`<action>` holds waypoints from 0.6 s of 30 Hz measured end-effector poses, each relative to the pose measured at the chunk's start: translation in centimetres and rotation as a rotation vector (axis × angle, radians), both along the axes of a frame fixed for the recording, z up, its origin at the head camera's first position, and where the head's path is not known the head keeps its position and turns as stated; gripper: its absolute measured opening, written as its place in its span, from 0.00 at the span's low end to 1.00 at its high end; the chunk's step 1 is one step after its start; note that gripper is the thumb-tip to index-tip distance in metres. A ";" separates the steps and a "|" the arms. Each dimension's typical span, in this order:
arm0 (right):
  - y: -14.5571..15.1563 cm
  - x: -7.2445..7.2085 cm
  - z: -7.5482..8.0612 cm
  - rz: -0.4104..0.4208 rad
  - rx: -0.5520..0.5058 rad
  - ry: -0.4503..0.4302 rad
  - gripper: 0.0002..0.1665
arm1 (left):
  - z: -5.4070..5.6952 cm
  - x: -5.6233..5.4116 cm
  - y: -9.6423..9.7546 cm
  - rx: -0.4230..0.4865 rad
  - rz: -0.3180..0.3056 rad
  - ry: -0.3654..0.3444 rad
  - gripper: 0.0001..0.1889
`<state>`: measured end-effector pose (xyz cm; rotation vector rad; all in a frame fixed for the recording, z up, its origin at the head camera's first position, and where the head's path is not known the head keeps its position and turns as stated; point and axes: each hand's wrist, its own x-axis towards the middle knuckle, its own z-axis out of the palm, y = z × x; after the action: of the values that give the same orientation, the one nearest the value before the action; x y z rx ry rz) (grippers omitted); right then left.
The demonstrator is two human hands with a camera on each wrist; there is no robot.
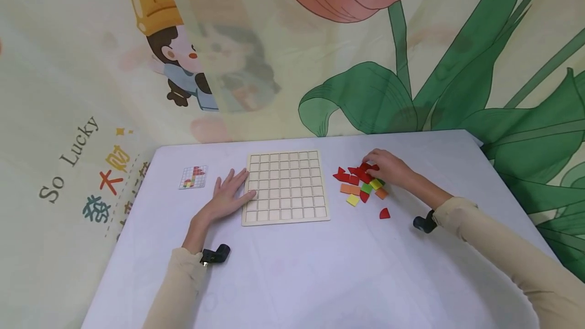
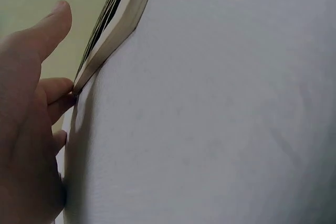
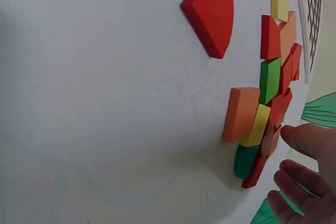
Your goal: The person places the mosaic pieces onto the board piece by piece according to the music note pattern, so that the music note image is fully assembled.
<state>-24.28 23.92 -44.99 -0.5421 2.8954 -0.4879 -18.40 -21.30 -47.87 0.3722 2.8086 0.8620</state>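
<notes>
My left hand [image 1: 226, 199] rests at the left edge of a pale wooden board [image 1: 286, 172] marked with a grid of square cells; its fingers are spread, with the thumb lying over the rim. The left wrist view shows fingertips right at the board's edge. Over the far side of a loose pile of coloured wooden blocks is my right hand [image 1: 389, 167]. Its thumb [image 3: 302, 137] is close to the red blocks [image 3: 274, 111], and its other fingers are bent loosely apart from it. Nothing shows between them. Orange [image 3: 241, 114], yellow [image 3: 256, 125] and green blocks [image 3: 270, 80] lie nearer the wrist.
A small card [image 1: 194, 177] with a coloured grid pattern lies left of the board. One red quarter-circle block [image 1: 385, 213] sits apart from the pile, toward the front. A white cloth [image 1: 283, 273] covers the table, with a printed curtain [image 1: 256, 121] behind it.
</notes>
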 end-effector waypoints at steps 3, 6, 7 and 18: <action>-0.1 -0.1 -0.2 -0.004 0.010 -0.007 0.22 | 0.1 0.1 0.0 0.002 -0.012 -0.007 0.42; -0.1 -0.3 -0.4 -0.003 0.027 -0.016 0.20 | 0.0 0.1 0.1 -0.015 -0.033 -0.023 0.44; -0.1 -0.3 -0.4 0.004 0.033 -0.017 0.19 | 0.0 0.1 0.1 -0.016 -0.040 -0.028 0.45; -0.1 -0.6 -0.3 0.035 0.125 0.079 0.17 | 0.2 0.1 -0.9 0.029 -0.095 -0.052 0.42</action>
<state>-24.84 23.82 -45.25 -0.6046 2.9597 -0.2847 -18.35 -22.23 -47.70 0.4762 2.7093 0.8795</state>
